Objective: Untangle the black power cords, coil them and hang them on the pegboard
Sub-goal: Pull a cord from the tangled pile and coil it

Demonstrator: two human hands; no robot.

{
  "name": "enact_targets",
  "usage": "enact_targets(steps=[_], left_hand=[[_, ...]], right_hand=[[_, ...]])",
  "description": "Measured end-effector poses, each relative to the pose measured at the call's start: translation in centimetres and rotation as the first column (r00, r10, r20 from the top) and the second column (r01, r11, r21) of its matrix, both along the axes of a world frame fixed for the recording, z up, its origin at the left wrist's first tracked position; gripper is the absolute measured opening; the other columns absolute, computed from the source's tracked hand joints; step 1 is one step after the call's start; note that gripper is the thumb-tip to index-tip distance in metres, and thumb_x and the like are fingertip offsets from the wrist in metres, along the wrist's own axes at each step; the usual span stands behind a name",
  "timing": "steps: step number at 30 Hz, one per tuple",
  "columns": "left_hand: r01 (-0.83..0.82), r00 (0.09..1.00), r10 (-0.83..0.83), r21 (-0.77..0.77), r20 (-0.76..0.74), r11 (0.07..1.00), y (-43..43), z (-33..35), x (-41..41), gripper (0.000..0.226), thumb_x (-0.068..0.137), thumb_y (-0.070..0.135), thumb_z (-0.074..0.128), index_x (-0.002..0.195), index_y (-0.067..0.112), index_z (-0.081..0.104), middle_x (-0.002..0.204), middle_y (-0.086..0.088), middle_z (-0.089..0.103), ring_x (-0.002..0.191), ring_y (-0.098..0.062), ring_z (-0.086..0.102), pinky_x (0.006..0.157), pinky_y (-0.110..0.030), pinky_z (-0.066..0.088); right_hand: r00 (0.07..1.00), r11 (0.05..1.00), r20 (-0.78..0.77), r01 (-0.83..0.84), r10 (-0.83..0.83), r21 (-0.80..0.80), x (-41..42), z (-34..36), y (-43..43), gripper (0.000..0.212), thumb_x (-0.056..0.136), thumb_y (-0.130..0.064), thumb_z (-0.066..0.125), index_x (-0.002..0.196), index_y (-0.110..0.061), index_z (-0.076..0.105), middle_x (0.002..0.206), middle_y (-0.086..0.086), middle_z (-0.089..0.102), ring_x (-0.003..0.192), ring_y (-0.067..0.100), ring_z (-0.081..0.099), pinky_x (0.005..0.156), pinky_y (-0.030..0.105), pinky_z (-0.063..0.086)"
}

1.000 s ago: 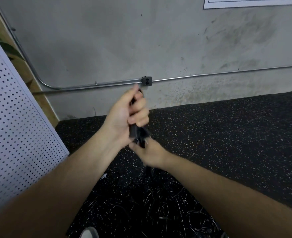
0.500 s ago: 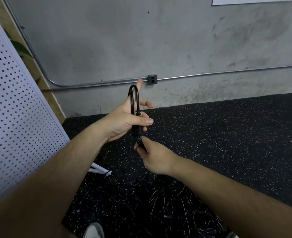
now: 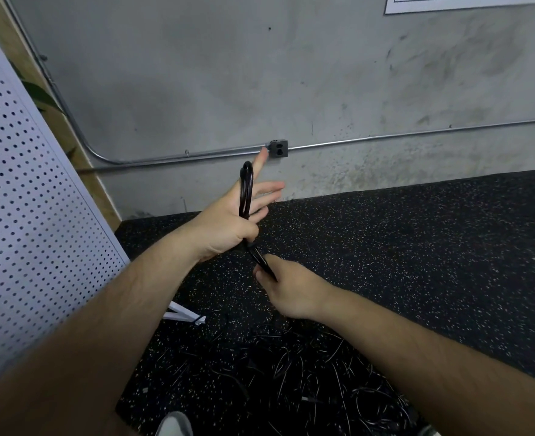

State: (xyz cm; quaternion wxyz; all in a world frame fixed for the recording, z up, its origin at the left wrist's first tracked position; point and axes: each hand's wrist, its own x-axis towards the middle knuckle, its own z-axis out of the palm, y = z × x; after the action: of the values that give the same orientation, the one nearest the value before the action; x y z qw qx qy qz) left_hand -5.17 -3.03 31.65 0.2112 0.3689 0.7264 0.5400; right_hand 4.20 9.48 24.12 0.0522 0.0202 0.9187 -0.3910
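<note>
A folded loop of black power cord (image 3: 246, 190) stands up out of my left hand (image 3: 228, 225). The thumb pins the cord against the palm while the other fingers stretch out straight toward the wall. Just below and to the right, my right hand (image 3: 291, 291) grips the lower run of the same cord (image 3: 261, 261), which stretches taut between the two hands. A tangled pile of black cords (image 3: 291, 372) lies on the floor under my arms. The white pegboard (image 3: 24, 215) stands at the left, close to my left forearm.
The floor is black speckled rubber (image 3: 417, 247). A grey concrete wall with a metal conduit and an outlet box (image 3: 278, 148) runs behind. The pegboard's white stand foot (image 3: 184, 314) lies on the floor. A shoe tip (image 3: 173, 424) shows at the bottom edge.
My left fingers have uncurled from a fist round the cord and now stretch out, baring the loop above the hand. My right hand has drawn down and right along the cord.
</note>
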Motion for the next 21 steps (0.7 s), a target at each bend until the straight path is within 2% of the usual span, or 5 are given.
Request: enact_targets(steps=[7, 10, 13, 17, 21], left_hand=[[0.04, 0.975, -0.084, -0.213, -0.204, 0.976, -0.8, -0.3, -1.3, 0.123, 0.065, -0.004, 0.051, 0.15, 0.064, -0.006, 0.157, 0.009, 0.043, 0.143, -0.006, 0.042, 0.111, -0.018, 0.03], [0.052, 0.941, -0.135, -0.264, -0.309, 0.963, -0.8, -0.5, -1.7, 0.124, 0.075, -0.007, 0.056, 0.15, 0.066, -0.009, 0.156, 0.018, 0.042, 0.097, -0.02, 0.052, 0.086, -0.037, 0.043], [0.031, 0.919, -0.149, -0.309, -0.365, 0.951, -0.8, -0.6, -1.5, 0.126, 0.081, -0.019, 0.056, 0.153, 0.061, -0.008, 0.157, 0.017, 0.039, 0.068, -0.016, 0.048, 0.063, -0.032, 0.047], [0.039, 0.886, -0.211, -0.388, -0.413, 0.921, -0.2, -1.8, -0.8, 0.117, 0.083, -0.02, 0.055, 0.156, 0.056, 0.004, 0.157, 0.017, 0.042, 0.142, 0.001, 0.032, 0.096, -0.003, 0.034], [0.085, 0.929, -0.191, -0.322, -0.316, 0.943, 0.8, -2.9, -0.6, 0.099, 0.091, -0.014, 0.06, 0.149, 0.056, 0.019, 0.12, 0.007, 0.072, 0.147, 0.001, 0.033, 0.121, -0.023, 0.024]], right_hand=[[0.998, 0.999, 0.062, -0.01, 0.013, -0.044, 0.5, 3.2, 1.6, 0.019, 0.102, -0.026, 0.055, 0.103, -0.012, 0.067, 0.082, 0.006, 0.069, 0.063, 0.015, 0.058, 0.058, 0.03, 0.047], [0.975, 0.968, 0.212, -0.012, 0.067, -0.251, 1.5, 4.5, 3.0, 0.017, 0.103, -0.025, 0.056, 0.114, -0.015, 0.065, 0.067, -0.005, 0.055, 0.057, 0.01, 0.058, 0.06, 0.023, 0.05], [0.973, 0.993, 0.229, 0.024, 0.004, -0.12, 1.9, 4.9, 4.1, 0.024, 0.105, -0.04, 0.052, 0.106, -0.019, 0.065, 0.06, -0.009, 0.055, 0.061, 0.013, 0.066, 0.068, 0.028, 0.05], [0.992, 0.996, 0.093, 0.087, -0.09, 0.036, 1.5, 6.1, 4.2, 0.031, 0.103, -0.037, 0.055, 0.081, -0.015, 0.059, 0.058, -0.005, 0.048, 0.047, 0.012, 0.045, 0.047, 0.025, 0.035], [0.991, 0.993, 0.131, 0.051, -0.037, -0.104, 1.9, 6.8, 3.3, 0.024, 0.096, -0.024, 0.061, 0.072, -0.018, 0.056, 0.057, -0.003, 0.048, 0.052, 0.017, 0.047, 0.057, 0.031, 0.041]])
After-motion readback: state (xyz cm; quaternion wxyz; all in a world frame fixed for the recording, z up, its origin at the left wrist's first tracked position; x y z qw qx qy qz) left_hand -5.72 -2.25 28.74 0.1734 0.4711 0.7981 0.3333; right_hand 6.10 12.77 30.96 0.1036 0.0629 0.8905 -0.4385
